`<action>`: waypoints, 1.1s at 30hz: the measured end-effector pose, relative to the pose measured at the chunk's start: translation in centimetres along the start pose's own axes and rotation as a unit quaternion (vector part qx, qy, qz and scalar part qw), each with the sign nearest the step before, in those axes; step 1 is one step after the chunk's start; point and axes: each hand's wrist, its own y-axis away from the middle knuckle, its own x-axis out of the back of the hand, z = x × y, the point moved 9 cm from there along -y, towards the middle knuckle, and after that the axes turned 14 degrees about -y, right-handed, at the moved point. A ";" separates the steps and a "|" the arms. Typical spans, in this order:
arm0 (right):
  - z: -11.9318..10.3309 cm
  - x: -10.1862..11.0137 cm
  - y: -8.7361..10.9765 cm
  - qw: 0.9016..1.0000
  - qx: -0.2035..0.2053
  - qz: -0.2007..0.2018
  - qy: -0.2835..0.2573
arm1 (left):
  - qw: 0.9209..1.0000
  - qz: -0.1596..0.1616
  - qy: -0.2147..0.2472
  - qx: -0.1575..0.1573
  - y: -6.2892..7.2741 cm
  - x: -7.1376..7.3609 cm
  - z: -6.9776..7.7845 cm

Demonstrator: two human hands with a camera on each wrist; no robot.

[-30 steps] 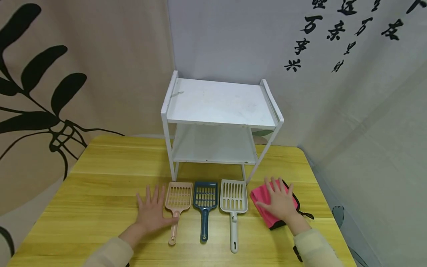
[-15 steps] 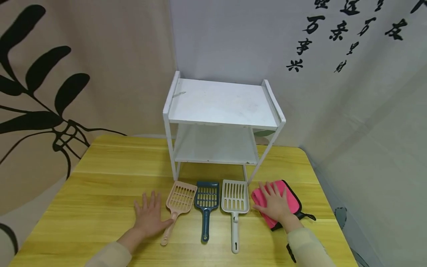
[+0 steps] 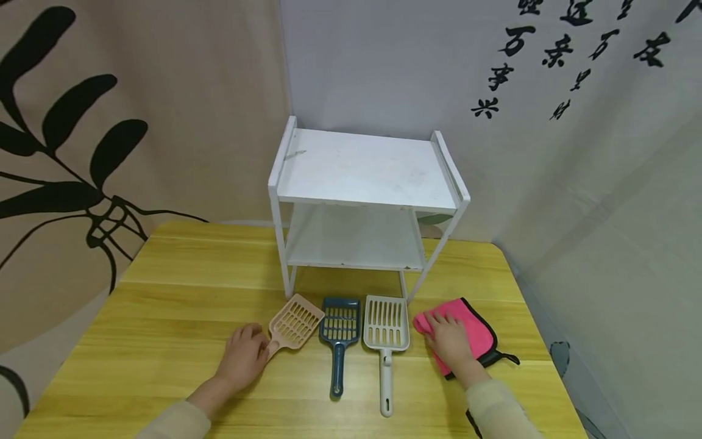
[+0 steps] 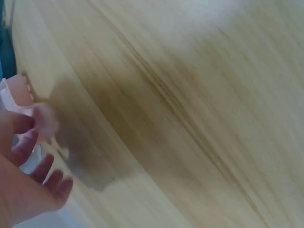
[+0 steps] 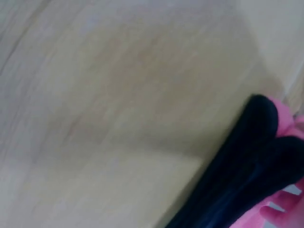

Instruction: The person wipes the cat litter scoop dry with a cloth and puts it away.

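The peach scoop (image 3: 295,323) has swung onto a slant since half a second ago, and the left hand (image 3: 245,353), spread flat then, has drawn in round its handle; the right hand (image 3: 450,341) has bunched up too, over on the pink cloth (image 3: 478,329).

The yellow wooden bench (image 3: 186,292) carries it all. At its far side stands the white rack (image 3: 364,169), its near left leg just beyond the peach scoop's head. The cloth lies off to the right, near the right hand and well apart from the left.

Three scoops sit between the hands. The pale grey scoop (image 3: 386,372) and the dark blue scoop (image 3: 337,363) point straight away from the person. The peach one runs from the left hand up and rightward, its head crowding the blue one's; I can't tell whether they touch.

The left hand's fingers (image 4: 28,147) grasp the peach handle, thumb and forefinger meeting near its end. The right hand's fingers bend onto the cloth's left part; whether they pinch it, I can't tell.
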 end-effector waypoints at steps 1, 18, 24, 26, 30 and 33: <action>-0.1 0.2 0.1 1.000 0.001 0.006 -0.010 | 1.000 -0.009 0.012 0.007 0.0 0.0 -0.1; 1.8 7.1 1.3 0.977 -0.008 0.132 -0.169 | 0.938 -0.090 0.320 0.097 -0.5 1.0 -2.5; 2.8 8.5 0.9 0.956 -0.073 0.126 -0.255 | 0.941 -0.084 0.322 0.060 -1.0 2.5 -1.9; 3.0 8.8 0.8 0.947 -0.085 0.124 -0.284 | 0.940 -0.086 0.324 0.054 -1.1 3.0 -1.6; 3.1 9.2 0.8 0.929 -0.103 0.119 -0.334 | 0.942 -0.089 0.322 0.034 -1.3 4.1 -0.7; 3.1 9.5 1.0 0.916 -0.114 0.116 -0.367 | 0.944 -0.093 0.315 0.018 -1.6 4.7 0.1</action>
